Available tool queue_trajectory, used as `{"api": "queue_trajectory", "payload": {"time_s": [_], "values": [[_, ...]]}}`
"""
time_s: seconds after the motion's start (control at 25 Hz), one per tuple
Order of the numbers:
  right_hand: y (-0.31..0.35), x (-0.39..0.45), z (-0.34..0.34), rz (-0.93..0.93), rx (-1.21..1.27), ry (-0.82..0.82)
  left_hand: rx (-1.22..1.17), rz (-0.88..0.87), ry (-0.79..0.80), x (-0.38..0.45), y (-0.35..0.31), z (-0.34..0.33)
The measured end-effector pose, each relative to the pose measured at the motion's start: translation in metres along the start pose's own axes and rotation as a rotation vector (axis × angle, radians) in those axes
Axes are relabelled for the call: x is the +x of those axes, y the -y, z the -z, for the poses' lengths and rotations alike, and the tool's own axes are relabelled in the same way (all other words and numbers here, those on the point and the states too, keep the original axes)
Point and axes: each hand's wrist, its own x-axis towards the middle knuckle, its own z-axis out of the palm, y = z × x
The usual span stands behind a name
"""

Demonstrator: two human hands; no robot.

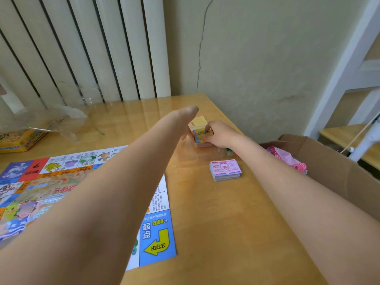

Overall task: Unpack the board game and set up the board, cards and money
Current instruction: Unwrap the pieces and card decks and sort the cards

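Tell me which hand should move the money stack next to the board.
Probably the right hand: the money stack lies just below it, apart from the board. The left hand is farther off, beside the card stack.

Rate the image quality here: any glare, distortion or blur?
Head view: soft, even daylight; glossy table shows pale glare streaks near the wall; wide-angle lens bends the blinds and stretches both forearms; card stack and money readable, hands slightly soft; wrapper hazy.

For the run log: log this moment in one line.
both hands at card stack | right hand pinches top card | money stack placed | board unfolded
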Motion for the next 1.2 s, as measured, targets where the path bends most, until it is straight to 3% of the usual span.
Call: {"api": "queue_trajectory", "payload": {"time_s": [0.12, 0.28, 0.4, 0.6, 0.72, 0.8, 0.92, 1.04, 1.2], "values": [[0.000, 0.000, 0.000, -0.007, 0.026, 0.010, -0.106, -0.009, -0.024, 0.001, 0.008, 0.003], [-0.004, -0.001, 0.002, 0.007, 0.091, -0.004, -0.079, -0.068, -0.052, 0.000, 0.014, -0.007], [-0.009, 0.000, -0.001, 0.023, 0.172, -0.089, 0.056, -0.122, -0.183, 0.010, 0.018, -0.018], [-0.011, -0.006, 0.005, 0.081, 0.256, -0.186, -0.019, -0.221, -0.271, 0.015, 0.025, -0.018], [0.000, -0.010, 0.018, 0.092, 0.491, -0.253, -0.063, -0.364, -0.302, 0.002, 0.017, -0.004], [0.012, -0.018, 0.027, 0.062, 0.852, -0.198, -0.199, -0.435, -0.171, -0.016, 0.014, 0.006], [0.031, -0.035, 0.039, 0.117, 1.388, 0.029, -0.457, -0.373, 0.124, -0.048, 0.025, 0.024], [0.044, -0.052, 0.047, 0.223, 1.516, 0.189, -0.710, -0.300, 0.406, -0.071, 0.039, 0.042], [0.054, -0.071, 0.044, 0.244, 1.584, 0.277, -0.631, -0.370, 0.570, -0.084, 0.052, 0.058]]}}
